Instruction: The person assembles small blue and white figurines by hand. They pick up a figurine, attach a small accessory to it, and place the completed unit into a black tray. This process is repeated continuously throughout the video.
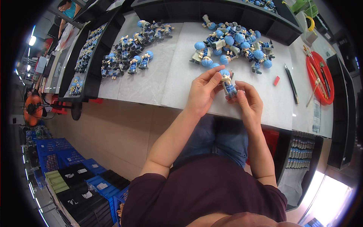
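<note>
Above the front edge of the table, both my hands hold one small figurine (229,86) with blue hair and a blue outfit. My left hand (203,89) pinches it by the head, thumb in front. Around its feet close the fingers of my right hand (248,101). The figurine stands roughly upright, tilted slightly, its front toward me. Just beyond my hands lies a heap of similar blue-haired figurines (239,38), jumbled on the white table covering (181,64). A second group of figurines (130,49) spreads over the table to the left.
At the right lie a small red block (276,81), a black pen-like tool (291,83) and a red round tray (312,70) with brushes. Black trays line the far edge and left side (99,53). Blue crates (55,145) stand on the floor at lower left. Another person (70,10) sits far left.
</note>
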`<state>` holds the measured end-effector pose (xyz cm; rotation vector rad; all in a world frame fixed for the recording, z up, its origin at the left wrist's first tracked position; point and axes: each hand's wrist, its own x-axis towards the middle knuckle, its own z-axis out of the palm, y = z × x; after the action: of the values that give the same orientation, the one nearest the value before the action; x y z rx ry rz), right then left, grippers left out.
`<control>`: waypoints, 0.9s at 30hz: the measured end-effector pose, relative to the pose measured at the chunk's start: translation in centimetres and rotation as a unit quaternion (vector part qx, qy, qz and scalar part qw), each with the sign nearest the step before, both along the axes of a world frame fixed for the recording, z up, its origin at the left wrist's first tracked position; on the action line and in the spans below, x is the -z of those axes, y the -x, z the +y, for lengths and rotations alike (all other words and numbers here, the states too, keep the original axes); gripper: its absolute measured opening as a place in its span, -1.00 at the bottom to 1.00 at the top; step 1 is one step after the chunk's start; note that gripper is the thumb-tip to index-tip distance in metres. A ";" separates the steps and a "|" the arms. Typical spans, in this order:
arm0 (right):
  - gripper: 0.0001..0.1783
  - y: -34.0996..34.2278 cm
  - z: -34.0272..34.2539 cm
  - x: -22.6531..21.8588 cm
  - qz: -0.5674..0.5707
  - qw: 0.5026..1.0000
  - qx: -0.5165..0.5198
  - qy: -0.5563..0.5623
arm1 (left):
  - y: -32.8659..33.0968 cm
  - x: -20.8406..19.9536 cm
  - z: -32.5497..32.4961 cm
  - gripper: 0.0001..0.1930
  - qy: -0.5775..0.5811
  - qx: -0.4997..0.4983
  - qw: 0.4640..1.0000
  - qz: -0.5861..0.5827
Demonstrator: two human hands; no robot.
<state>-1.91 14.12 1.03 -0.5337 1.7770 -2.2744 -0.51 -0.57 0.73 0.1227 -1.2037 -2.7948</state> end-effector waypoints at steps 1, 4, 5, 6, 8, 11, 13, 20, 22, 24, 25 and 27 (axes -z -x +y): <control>-0.70 0.0 0.0 -0.1 -0.006 1.000 0.003 0.004 | -0.1 0.0 0.0 -0.70 0.002 -0.005 1.000 0.006; -0.71 0.0 -0.1 -0.1 -0.014 1.000 0.001 -0.009 | -0.1 0.3 -0.1 -0.70 -0.023 -0.007 1.000 0.009; -0.71 0.0 -0.1 -0.1 -0.013 1.000 -0.001 -0.010 | -0.1 0.4 -0.1 -0.70 -0.015 -0.006 1.000 0.013; -0.71 0.0 0.0 0.0 -0.012 1.000 -0.003 -0.011 | -0.1 0.4 -0.1 -0.70 -0.006 -0.006 1.000 0.016; -0.71 0.1 -0.1 0.0 -0.011 1.000 -0.006 -0.012 | -0.1 0.5 -0.2 -0.70 0.000 -0.005 1.000 0.021; -0.71 0.0 -0.2 0.1 -0.012 1.000 -0.008 -0.014 | -0.1 0.5 -0.2 -0.71 -0.005 -0.003 1.000 0.024; -0.71 0.0 -0.2 0.1 -0.014 1.000 -0.009 -0.020 | -0.1 0.5 -0.2 -0.71 -0.004 -0.002 1.000 0.027; -0.71 0.0 -0.2 0.1 0.014 0.998 -0.028 -0.047 | -0.1 0.5 -0.2 -0.70 -0.014 0.004 1.000 0.016; -0.71 -0.1 -0.3 0.1 0.016 0.998 -0.027 -0.051 | -0.1 0.3 -0.2 -0.68 -0.016 0.012 1.000 0.017; -0.71 -0.1 -0.3 -0.2 0.022 0.997 -0.030 -0.065 | -0.2 0.1 -0.3 -0.64 -0.030 0.031 0.999 0.026; -0.72 -0.1 -0.3 -0.3 0.025 0.997 -0.031 -0.071 | -0.3 0.1 -0.3 -0.62 -0.037 0.040 0.998 0.030; -0.72 -0.1 -0.3 -0.4 0.016 0.997 -0.028 -0.071 | -0.4 0.4 0.0 -0.56 0.040 0.017 0.997 0.069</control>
<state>-1.77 13.85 1.38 -0.5880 1.8965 -2.0948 -0.12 -0.54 0.29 -0.0978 -1.2926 -2.7269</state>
